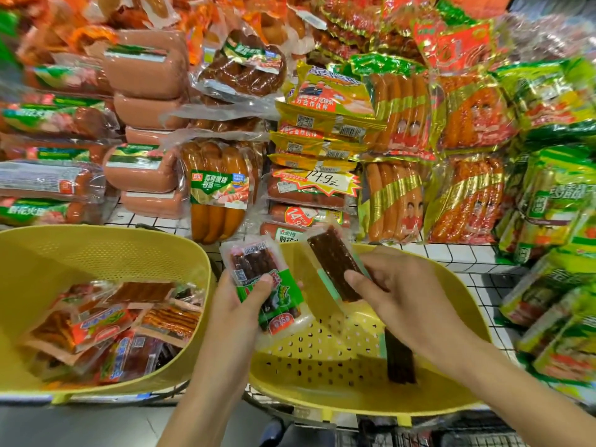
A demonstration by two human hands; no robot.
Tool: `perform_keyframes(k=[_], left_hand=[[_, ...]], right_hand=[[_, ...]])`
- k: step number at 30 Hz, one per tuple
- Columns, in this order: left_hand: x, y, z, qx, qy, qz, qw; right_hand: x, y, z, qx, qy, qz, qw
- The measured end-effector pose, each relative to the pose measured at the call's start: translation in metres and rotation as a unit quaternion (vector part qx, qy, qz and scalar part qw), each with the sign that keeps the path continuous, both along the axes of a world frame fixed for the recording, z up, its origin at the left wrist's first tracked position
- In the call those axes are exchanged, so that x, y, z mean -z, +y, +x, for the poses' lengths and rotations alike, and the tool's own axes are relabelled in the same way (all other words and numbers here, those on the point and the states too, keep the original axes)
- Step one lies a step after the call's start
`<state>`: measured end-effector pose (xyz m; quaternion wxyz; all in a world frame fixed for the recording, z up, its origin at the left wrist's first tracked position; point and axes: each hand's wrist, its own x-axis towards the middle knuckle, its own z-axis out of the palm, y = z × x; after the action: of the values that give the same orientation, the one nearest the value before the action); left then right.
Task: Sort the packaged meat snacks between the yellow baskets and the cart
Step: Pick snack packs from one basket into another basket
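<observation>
Above the right yellow basket (451,395), the left hand (240,304) holds a green-label snack pack (267,285) tight in its fingers. Beside it, the right hand (403,295) pinches a dark meat strip pack (335,262). Left of that basket, another yellow basket (96,250) holds many packs.

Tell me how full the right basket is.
Nearly empty: the right basket shows mostly bare perforated floor, with one dark meat strip standing against its wall. The left basket holds a pile.
</observation>
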<state>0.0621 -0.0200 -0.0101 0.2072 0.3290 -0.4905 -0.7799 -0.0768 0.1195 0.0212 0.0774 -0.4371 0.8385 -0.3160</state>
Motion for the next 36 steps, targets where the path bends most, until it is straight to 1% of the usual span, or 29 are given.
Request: perform_keyframes(k=[1, 2, 3, 5, 6, 7, 8, 9, 10, 11, 13, 15, 16, 17, 18, 19, 20, 21, 22, 23, 24, 25, 26, 28, 29, 31, 33, 34, 36], left_hand=[[0.001, 0.004, -0.003, 0.005, -0.001, 0.005, 1.000], [0.002, 0.008, -0.007, 0.012, 0.004, 0.021, 1.000], [0.001, 0.012, -0.011, 0.021, 0.013, 0.047, 0.999], [-0.003, 0.018, -0.017, 0.035, 0.030, 0.093, 0.995], [-0.004, 0.018, -0.017, 0.036, 0.035, 0.101, 0.994], [-0.004, 0.016, -0.018, 0.036, 0.041, 0.099, 0.994], [-0.003, 0.014, -0.017, 0.040, 0.048, 0.092, 0.994], [-0.003, 0.011, -0.017, 0.047, 0.056, 0.087, 0.994], [-0.002, 0.009, -0.016, 0.061, 0.059, 0.082, 0.993], [-0.002, 0.008, -0.016, 0.082, 0.056, 0.077, 0.992], [-0.001, 0.011, -0.019, 0.121, 0.025, 0.047, 0.991], [0.001, 0.013, -0.022, 0.115, -0.010, -0.001, 0.993], [0.002, 0.013, -0.022, 0.100, -0.025, -0.013, 0.995], [0.005, 0.011, -0.022, 0.088, -0.036, -0.008, 0.995], [0.006, 0.009, -0.021, 0.078, -0.043, 0.008, 0.996], [0.007, 0.006, -0.020, 0.070, -0.046, 0.023, 0.996], [0.007, 0.004, -0.018, 0.065, -0.048, 0.032, 0.996], [0.008, 0.003, -0.017, 0.065, -0.047, 0.036, 0.996], [0.009, 0.001, -0.015, 0.067, -0.043, 0.038, 0.996], [0.008, 0.001, -0.015, 0.071, -0.038, 0.040, 0.996], [0.008, 0.001, -0.014, 0.077, -0.034, 0.041, 0.996], [0.008, 0.001, -0.014, 0.081, -0.031, 0.045, 0.995], [0.009, 0.000, -0.014, 0.081, -0.031, 0.050, 0.995], [0.009, 0.000, -0.013, 0.077, -0.036, 0.058, 0.995], [0.009, 0.000, -0.013, 0.076, -0.040, 0.061, 0.994], [0.008, 0.000, -0.013, 0.077, -0.043, 0.070, 0.994], [0.007, 0.001, -0.013, 0.083, -0.050, 0.072, 0.993], [0.007, 0.001, -0.013, 0.086, -0.052, 0.072, 0.992], [0.007, 0.000, -0.013, 0.091, -0.056, 0.072, 0.992]], right_hand=[[-0.011, -0.003, 0.016, -0.009, 0.039, -0.011, 0.999], [-0.018, -0.008, 0.030, -0.025, 0.073, 0.007, 0.997], [-0.020, -0.014, 0.042, -0.041, 0.087, 0.037, 0.995], [-0.019, -0.023, 0.059, -0.042, 0.051, 0.075, 0.995], [-0.020, -0.024, 0.062, -0.047, 0.023, 0.091, 0.994], [-0.023, -0.023, 0.061, -0.066, -0.020, 0.090, 0.994], [-0.024, -0.020, 0.058, -0.090, -0.089, 0.073, 0.989], [-0.024, -0.015, 0.053, -0.113, -0.169, 0.052, 0.978], [-0.023, -0.009, 0.044, -0.132, -0.255, 0.047, 0.957], [-0.021, -0.004, 0.034, -0.151, -0.319, 0.053, 0.934], [-0.015, 0.004, 0.013, -0.181, -0.394, 0.085, 0.897], [-0.015, 0.007, -0.010, -0.177, -0.441, 0.100, 0.874], [-0.011, 0.010, -0.026, -0.168, -0.432, 0.121, 0.878], [-0.015, 0.010, -0.035, -0.173, -0.383, 0.161, 0.893], [-0.012, 0.012, -0.046, -0.184, -0.305, 0.233, 0.905], [-0.010, 0.011, -0.054, -0.203, -0.219, 0.339, 0.892], [-0.002, 0.013, -0.060, -0.222, -0.147, 0.447, 0.854], [0.005, 0.015, -0.058, -0.253, -0.092, 0.541, 0.797], [0.016, 0.017, -0.056, -0.300, -0.047, 0.603, 0.737], [0.028, 0.018, -0.053, -0.347, -0.001, 0.645, 0.681], [0.043, 0.021, -0.052, -0.385, 0.044, 0.658, 0.646], [0.057, 0.024, -0.054, -0.412, 0.089, 0.655, 0.628], [0.071, 0.028, -0.060, -0.433, 0.125, 0.636, 0.626], [0.082, 0.030, -0.062, -0.445, 0.167, 0.610, 0.634], [0.084, 0.030, -0.060, -0.448, 0.180, 0.600, 0.638], [0.089, 0.031, -0.061, -0.461, 0.190, 0.593, 0.633], [0.088, 0.032, -0.064, -0.450, 0.173, 0.621, 0.619], [0.086, 0.033, -0.065, -0.437, 0.146, 0.633, 0.622], [0.080, 0.034, -0.067, -0.390, 0.056, 0.659, 0.641]])
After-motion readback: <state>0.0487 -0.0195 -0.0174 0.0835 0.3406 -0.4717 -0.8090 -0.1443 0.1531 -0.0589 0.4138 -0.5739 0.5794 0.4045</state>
